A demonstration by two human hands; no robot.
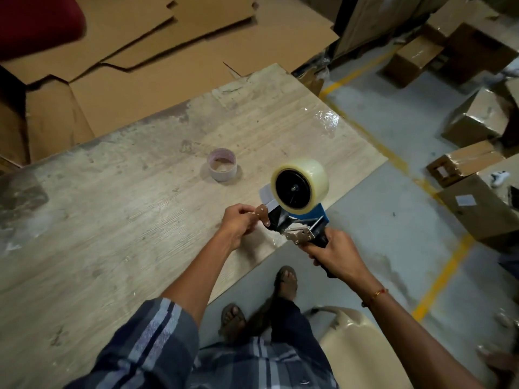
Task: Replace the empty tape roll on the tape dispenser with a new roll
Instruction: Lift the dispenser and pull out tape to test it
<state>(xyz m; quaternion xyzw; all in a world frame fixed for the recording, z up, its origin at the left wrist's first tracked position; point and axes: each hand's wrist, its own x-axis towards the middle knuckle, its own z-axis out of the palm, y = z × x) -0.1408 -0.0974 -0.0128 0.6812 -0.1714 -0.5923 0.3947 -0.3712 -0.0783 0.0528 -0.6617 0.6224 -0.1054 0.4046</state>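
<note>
clear tape, a full new roll (302,185), already sits on the black hub of the blue tape dispenser (303,220), held over the near edge of the worn wooden counter (112,220) in a warehouse stacked with cardboard boxes (474,119). the right hand (337,255) is wrapped tight around the dispenser's black handle, which points back toward the person, so the tool's long axis runs from that hand up and away to the roll. the left hand (238,224), fingers closed in a pinch, grips the small metal flap (264,216) at the dispenser's front end, on the side facing the counter; whether a tape end is caught in that pinch cannot be told. the empty roll (222,164), a bare cardboard ring, stands on the counter beyond the left hand, well apart from both hands and from the dispenser. judging by this layout, the swap itself looks done and what remains is threading: the loose end must travel from the roll down toward the left hand, which is the nearer one to the flap and cutter, while the right merely steadies the tool.
</note>
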